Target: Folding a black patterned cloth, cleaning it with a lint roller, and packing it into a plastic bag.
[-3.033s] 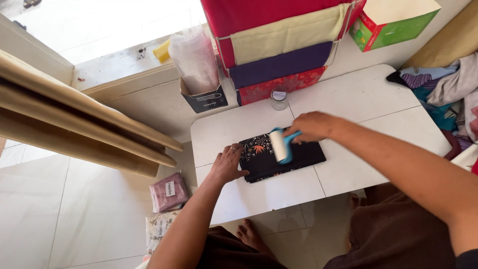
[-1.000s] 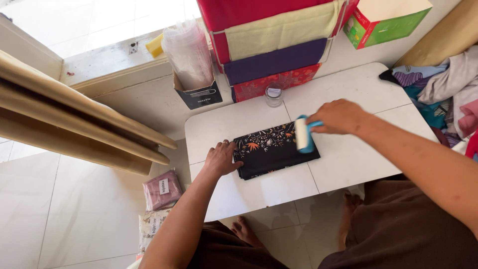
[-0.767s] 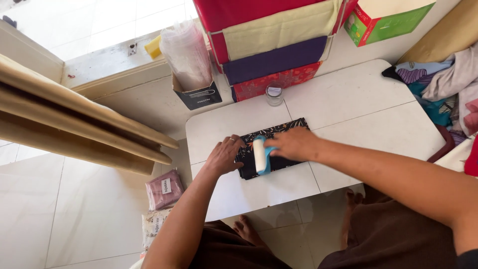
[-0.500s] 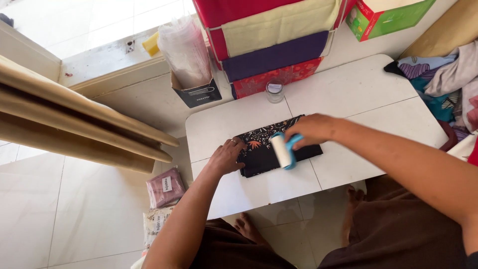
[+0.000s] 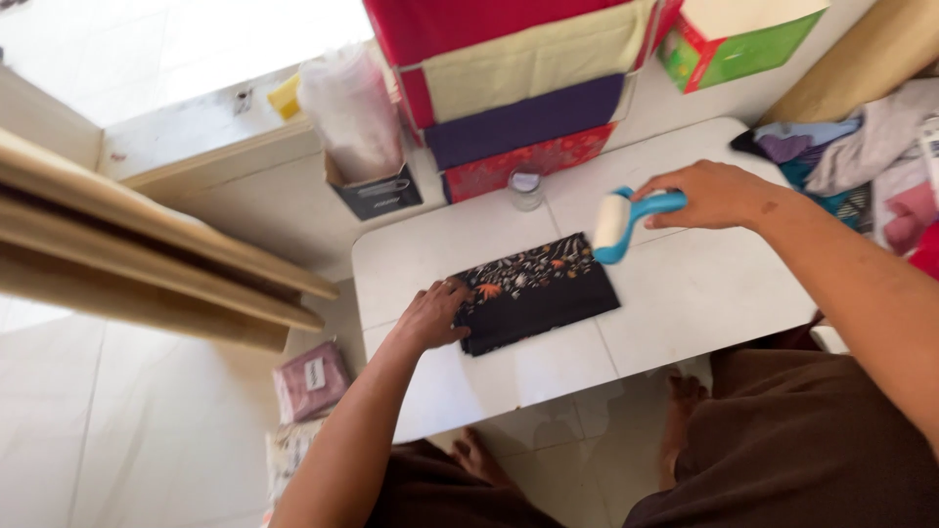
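Note:
A folded black cloth with small orange and white flowers (image 5: 536,292) lies flat on the white low table (image 5: 685,293). My left hand (image 5: 431,315) presses on the cloth's left end with fingers spread. My right hand (image 5: 717,194) grips the blue handle of a white lint roller (image 5: 616,221). The roller head sits at the cloth's upper right corner, just off its edge.
A stack of folded fabrics in red, cream and purple (image 5: 523,88) stands behind the table, with a small glass jar (image 5: 525,189) before it. A box of clear bags (image 5: 360,132) is at left, a green and red box (image 5: 738,34) at back right, loose clothes (image 5: 861,156) at right.
The roller swept left along the cloth, then back right; it is now past the cloth's right end. My left hand stays on the left end.

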